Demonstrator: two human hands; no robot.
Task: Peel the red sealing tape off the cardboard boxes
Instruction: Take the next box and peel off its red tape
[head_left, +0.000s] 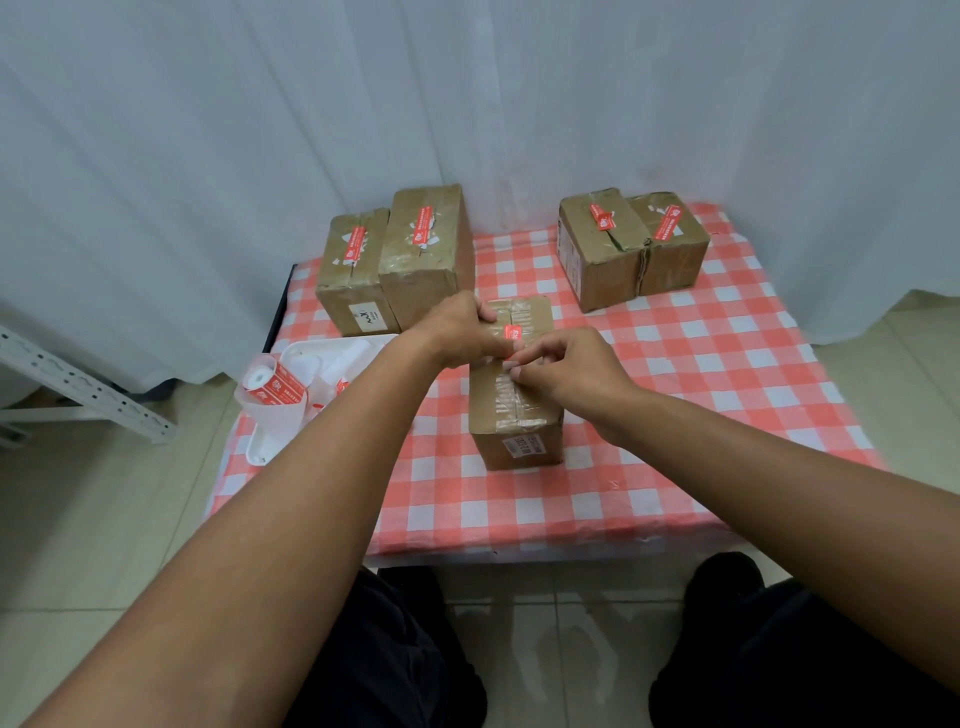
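A cardboard box (519, 421) stands in the middle of the red-checked table (675, 395). A strip of red sealing tape (514, 331) runs along its top, mostly hidden by my fingers. My left hand (462, 332) presses on the box's top left edge, thumb by the tape. My right hand (566, 371) pinches at the near end of the tape with fingertips together. Two taped boxes (395, 260) stand at the back left and two more (631, 244) at the back right, each with a red strip on top.
A white tray (270, 447) at the table's left edge holds a roll of red tape (275, 387) and crumpled white backing. A metal shelf rail (78, 384) lies on the floor at left. White curtains hang behind the table.
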